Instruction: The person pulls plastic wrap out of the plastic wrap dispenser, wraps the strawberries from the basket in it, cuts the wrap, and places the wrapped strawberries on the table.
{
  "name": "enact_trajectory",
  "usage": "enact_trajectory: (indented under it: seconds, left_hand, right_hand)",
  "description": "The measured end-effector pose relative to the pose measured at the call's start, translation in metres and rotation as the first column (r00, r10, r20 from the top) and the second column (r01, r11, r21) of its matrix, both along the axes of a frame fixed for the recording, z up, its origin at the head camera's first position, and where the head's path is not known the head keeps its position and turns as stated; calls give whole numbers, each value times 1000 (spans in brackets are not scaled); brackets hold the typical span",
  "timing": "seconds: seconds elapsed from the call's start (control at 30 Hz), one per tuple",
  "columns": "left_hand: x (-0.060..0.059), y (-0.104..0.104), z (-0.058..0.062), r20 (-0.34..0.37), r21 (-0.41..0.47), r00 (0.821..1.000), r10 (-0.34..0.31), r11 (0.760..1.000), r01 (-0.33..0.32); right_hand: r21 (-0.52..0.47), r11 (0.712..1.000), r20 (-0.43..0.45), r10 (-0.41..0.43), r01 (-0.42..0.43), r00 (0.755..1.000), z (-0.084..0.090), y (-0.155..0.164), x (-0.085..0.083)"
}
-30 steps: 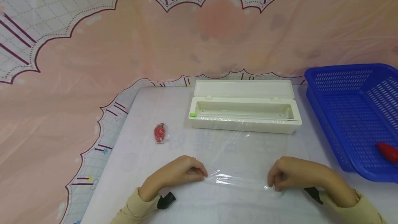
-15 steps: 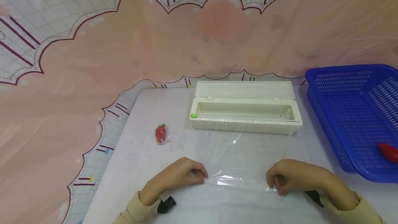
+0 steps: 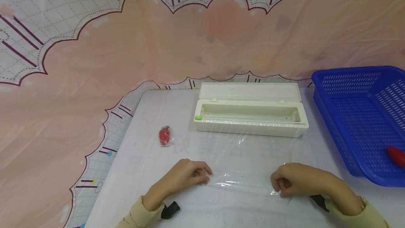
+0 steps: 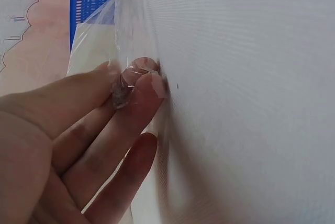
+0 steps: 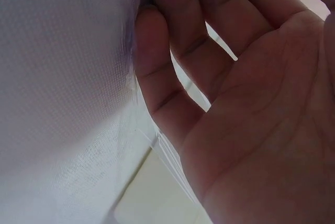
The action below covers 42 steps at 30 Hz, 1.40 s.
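Both hands are down on the worktop [image 3: 148, 122], each pinching a near corner of a clear cling film sheet [image 3: 253, 157]. The left hand [image 3: 186, 176] has a grip on the left corner and the right hand [image 3: 294, 182] on the right. The film runs back to the open white dispenser box [image 3: 250, 115]. A small red wrapped strawberry [image 3: 164, 135] lies off to the left, and a blue basket [image 3: 360, 115] sits to the right.

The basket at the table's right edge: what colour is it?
The basket is blue, clearest in the head view.
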<state>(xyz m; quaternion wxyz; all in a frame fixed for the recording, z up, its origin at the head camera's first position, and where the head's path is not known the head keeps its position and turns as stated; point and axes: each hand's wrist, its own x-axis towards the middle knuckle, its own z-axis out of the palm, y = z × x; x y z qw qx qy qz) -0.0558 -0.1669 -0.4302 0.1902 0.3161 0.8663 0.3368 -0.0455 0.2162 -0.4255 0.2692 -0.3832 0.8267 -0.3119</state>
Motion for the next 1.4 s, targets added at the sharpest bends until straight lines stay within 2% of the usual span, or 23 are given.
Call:
enact_trajectory:
  seconds: [0.2,0.43,0.67,0.77,1.0,1.3,1.4]
  left_hand:
    - [0,0,0,-8,-19,1000,-17,1000,17]
    - [3,2,-1,41,-27,998,-49,998,50]
    - [5,2,-2,29,-31,998,-50,998,51]
    - [7,2,-2,0,-47,999,-44,998,44]
    - [10,2,-3,-101,-99,994,-46,994,36]
    - [9,3,-2,-105,-111,993,-48,993,36]
    - [8,4,-2,-96,-107,994,-47,994,37]
  right_hand:
    - [21,1000,-4,-1,1,1000,0,-1,0]
    - [37,999,2,-11,11,1000,2,-3,2]
    - [-24,1000,-8,12,-12,1000,3,0,2]
    - [-54,998,-17,13,-14,1000,4,2,2]
    - [-84,996,-79,-9,2,997,12,6,0]
    - [-41,997,-179,-68,62,982,30,18,-3]
    - [-21,996,-226,-94,91,970,36,24,-4]
